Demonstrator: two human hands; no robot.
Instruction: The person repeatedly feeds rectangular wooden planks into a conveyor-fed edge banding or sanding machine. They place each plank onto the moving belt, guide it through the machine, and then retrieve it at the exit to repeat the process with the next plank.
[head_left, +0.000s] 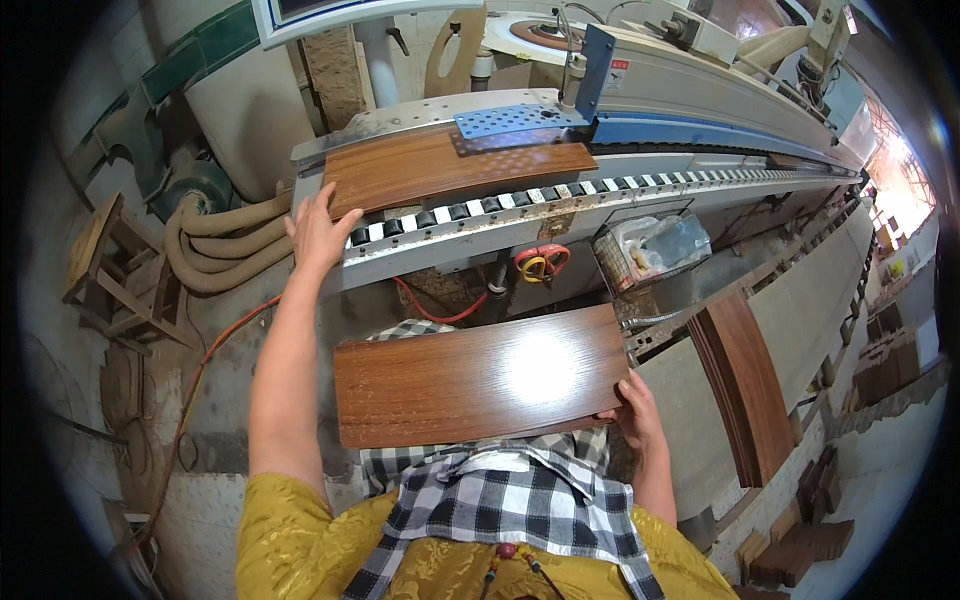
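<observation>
A brown wood-grain board (420, 169) lies on the infeed end of a long edge-banding machine, partly below a perforated blue guard plate (517, 120). My left hand (319, 229) rests with spread fingers at the board's near left corner; whether it grips the board cannot be told. A second wood-grain board (435, 390) lies across my lap, with bright glare on its face. My right hand (637, 409) holds its right end, thumb on top and fingers beneath. At least one more board edge seems to show under it.
A roller track (480, 206) runs along the machine's front. Below it are red- and yellow-handled scissors (541, 262) and a wire basket (652, 247) with plastic bags. Stacked boards (750, 390) lie at right on a conveyor. Ribbed hoses (217, 255) and a wooden stool (124, 277) stand left.
</observation>
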